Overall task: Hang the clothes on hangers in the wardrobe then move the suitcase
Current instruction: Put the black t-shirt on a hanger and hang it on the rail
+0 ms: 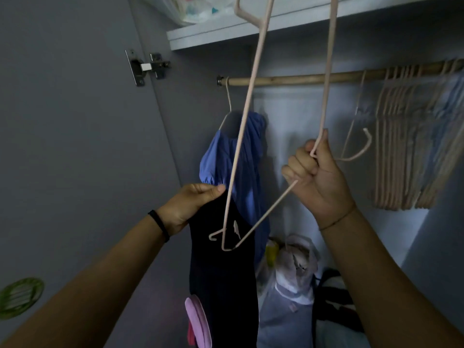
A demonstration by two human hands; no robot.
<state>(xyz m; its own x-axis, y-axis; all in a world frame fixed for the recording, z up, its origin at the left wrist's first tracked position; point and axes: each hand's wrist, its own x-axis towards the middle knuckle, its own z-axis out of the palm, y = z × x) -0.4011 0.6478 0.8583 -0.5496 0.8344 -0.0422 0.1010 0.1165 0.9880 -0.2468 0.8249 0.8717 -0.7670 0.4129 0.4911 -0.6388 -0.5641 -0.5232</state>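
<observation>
Dim, bluish light throughout; the shelf [213, 33] edge is brightest. Wide-angle distortion curves the rail [301, 78]. The hangers [401, 159] at right look soft

Translucent plastic bag [190, 11] sits at the left end of the shelf [226, 33], reaching its front edge; white contents with pink and teal patches show through; contents not identifiable. Metal hinge [148, 67] bridges the door [75, 146] and the side wall, at the door's hinged edge. Green round slatted disc [20, 297] lies flat against the door's lower part, cut by the left edge of view. At the bottom, a clear bag [293, 259] of beige stuff stands upright; a yellow item [272, 249] touches its left side; a black strapped bag [334, 297] lies just beside its right side.
</observation>
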